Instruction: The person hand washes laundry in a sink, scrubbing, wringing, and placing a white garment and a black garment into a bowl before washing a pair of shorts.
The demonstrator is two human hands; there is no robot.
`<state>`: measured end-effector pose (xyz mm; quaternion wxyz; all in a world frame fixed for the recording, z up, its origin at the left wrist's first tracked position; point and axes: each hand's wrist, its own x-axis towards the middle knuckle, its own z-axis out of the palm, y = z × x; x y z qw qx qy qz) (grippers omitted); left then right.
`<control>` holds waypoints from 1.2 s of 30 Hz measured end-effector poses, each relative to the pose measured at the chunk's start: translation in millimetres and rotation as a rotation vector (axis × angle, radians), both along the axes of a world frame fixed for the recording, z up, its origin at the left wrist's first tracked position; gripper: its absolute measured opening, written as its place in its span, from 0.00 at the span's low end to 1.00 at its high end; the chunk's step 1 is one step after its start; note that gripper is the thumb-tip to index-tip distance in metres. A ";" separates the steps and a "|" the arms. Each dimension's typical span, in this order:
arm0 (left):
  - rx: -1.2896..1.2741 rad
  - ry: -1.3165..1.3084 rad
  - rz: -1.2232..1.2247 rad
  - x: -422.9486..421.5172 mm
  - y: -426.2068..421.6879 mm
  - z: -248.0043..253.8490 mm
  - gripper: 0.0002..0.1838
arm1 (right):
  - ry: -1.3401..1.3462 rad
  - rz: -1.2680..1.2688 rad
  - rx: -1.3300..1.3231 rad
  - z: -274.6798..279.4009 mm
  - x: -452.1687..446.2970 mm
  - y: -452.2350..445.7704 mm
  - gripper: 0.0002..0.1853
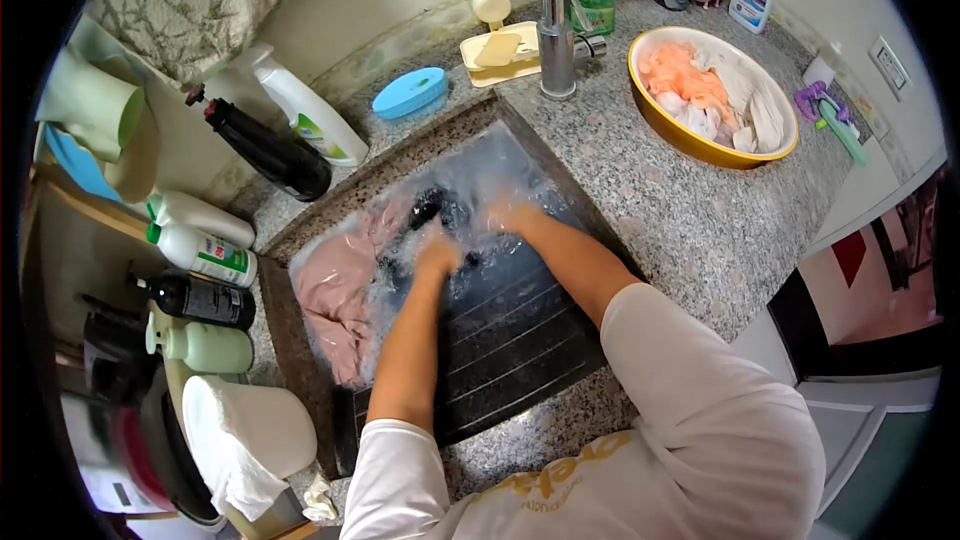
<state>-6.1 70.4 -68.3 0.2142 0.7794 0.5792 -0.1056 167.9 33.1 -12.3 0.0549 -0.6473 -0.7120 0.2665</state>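
Both hands are down in cloudy, soapy water in a dark stone sink (522,395). My left hand (438,254) is by a dark wet cloth (428,206), with splashes around it. Motion and suds smear its fingers, so what they grip cannot be made out. To its right, my right hand (508,214) is partly under the foam and blurred, its fingers hidden. A pink garment (340,290) floats bunched along the sink's left side, left of my left hand. The sink's lower part has a ridged black slope under the water.
A yellow-rimmed basin (700,151) of orange and white clothes stands on the granite counter at right. The chrome faucet (556,50) rises behind the sink. A blue brush (410,93), a soap dish (476,68) and several bottles line its back and left edges.
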 end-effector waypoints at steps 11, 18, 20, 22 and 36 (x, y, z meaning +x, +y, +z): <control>-0.896 -1.341 0.549 -44.5 -3.9 90.9 0.47 | 0.320 -0.281 0.290 43.5 -51.0 11.4 0.18; -0.594 -1.667 0.581 -48.4 -33.7 103.4 0.37 | 0.319 0.426 1.053 121.1 -135.9 -58.9 0.12; -0.610 -1.730 0.565 -38.0 -38.5 108.2 0.33 | 0.362 0.506 1.258 109.4 -128.1 -56.2 0.13; -0.612 -1.763 0.539 -23.3 -39.2 116.6 0.29 | 0.220 0.392 1.205 108.4 -104.6 -40.2 0.15; 0.304 -0.233 0.044 -4.6 -56.4 88.7 0.37 | -0.229 0.287 0.055 51.2 -6.4 -29.2 0.58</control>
